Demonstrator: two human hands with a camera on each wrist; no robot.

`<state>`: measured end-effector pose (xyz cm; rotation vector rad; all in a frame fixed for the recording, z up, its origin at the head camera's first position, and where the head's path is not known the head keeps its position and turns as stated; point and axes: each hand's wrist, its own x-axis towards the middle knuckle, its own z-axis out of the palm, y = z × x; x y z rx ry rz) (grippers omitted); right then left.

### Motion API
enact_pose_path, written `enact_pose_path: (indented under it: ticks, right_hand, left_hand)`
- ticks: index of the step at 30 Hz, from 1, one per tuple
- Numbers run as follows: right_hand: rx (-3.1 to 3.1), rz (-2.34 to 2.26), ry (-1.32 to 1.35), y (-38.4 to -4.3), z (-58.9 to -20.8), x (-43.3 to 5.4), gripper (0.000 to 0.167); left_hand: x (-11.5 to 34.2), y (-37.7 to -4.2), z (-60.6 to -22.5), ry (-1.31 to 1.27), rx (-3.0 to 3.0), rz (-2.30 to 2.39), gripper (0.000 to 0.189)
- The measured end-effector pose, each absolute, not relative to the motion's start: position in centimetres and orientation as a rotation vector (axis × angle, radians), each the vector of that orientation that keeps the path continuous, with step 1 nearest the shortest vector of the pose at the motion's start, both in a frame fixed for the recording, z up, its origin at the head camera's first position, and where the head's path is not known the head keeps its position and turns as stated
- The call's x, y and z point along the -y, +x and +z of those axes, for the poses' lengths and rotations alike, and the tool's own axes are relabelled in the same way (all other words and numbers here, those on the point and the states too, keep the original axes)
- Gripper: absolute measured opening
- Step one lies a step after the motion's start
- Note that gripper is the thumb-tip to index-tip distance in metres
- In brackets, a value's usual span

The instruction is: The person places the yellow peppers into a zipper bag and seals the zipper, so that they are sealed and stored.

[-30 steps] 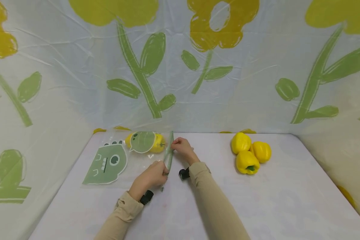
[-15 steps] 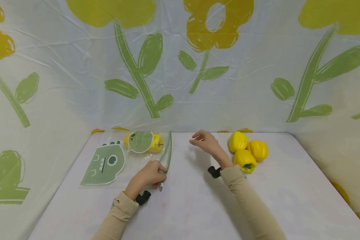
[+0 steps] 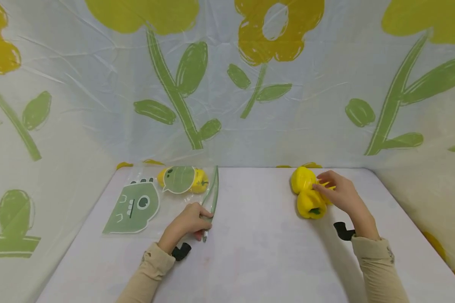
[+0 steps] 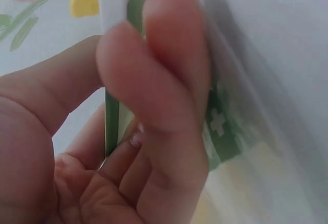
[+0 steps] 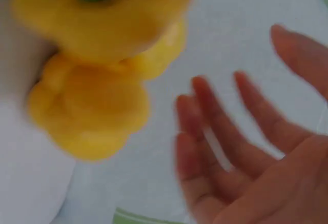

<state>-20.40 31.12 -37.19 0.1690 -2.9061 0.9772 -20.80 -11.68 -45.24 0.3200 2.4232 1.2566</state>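
Note:
A clear zip bag (image 3: pixel 140 206) with green cartoon prints lies flat on the left of the table. Inside it is one yellow bell pepper (image 3: pixel 200 181). My left hand (image 3: pixel 187 221) holds the green-edged mouth of the bag near its front end; in the left wrist view, the green strip (image 4: pixel 111 124) runs between the fingers. Over on the right, my right hand (image 3: pixel 343 193) hovers at a cluster of yellow bell peppers, fingers spread and loosely bent. The front pepper (image 3: pixel 311 205) and back pepper (image 3: pixel 303 179) are plain to see; the hand partly hides a third. The right wrist view shows a gap between fingers and peppers (image 5: pixel 89 111).
The white table (image 3: pixel 258 235) spreads between the bag and the loose peppers. A flower-printed cloth (image 3: pixel 273 139) stands as a wall behind it and along both sides.
My right hand has let go of the bag's mouth and moved right to the loose peppers. The bag's edge now gapes slightly. My left hand stays at the bag.

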Motion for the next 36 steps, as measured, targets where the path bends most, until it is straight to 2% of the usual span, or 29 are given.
enact_pose_path:
  ticks: [6,10,16,26,36]
  right_hand:
    - [3.115,0.831,-0.083,-19.6,-39.6,-31.6,0.073]
    - [3.129,0.827,-0.168,-19.5,-40.5,-30.8,0.076]
    - [3.171,0.891,-0.198,-19.2,-40.9,-30.1,0.099]
    - [3.165,0.978,-0.162,-19.0,-41.4,-29.4,0.095]
    - [3.13,0.884,0.05,-19.6,-41.5,-28.7,0.084]
  left_hand:
    - [11.5,-20.8,-45.4,0.313,-2.426,1.261,0.038]
    - [11.4,-21.0,-45.5,0.331,-2.439,1.258,0.038]
    - [11.0,-20.8,-45.3,0.36,-2.487,1.226,0.037]
    - [11.0,-20.6,-45.1,0.337,-2.506,1.201,0.038]
    - [10.7,-20.4,-45.1,0.339,-2.58,1.113,0.037]
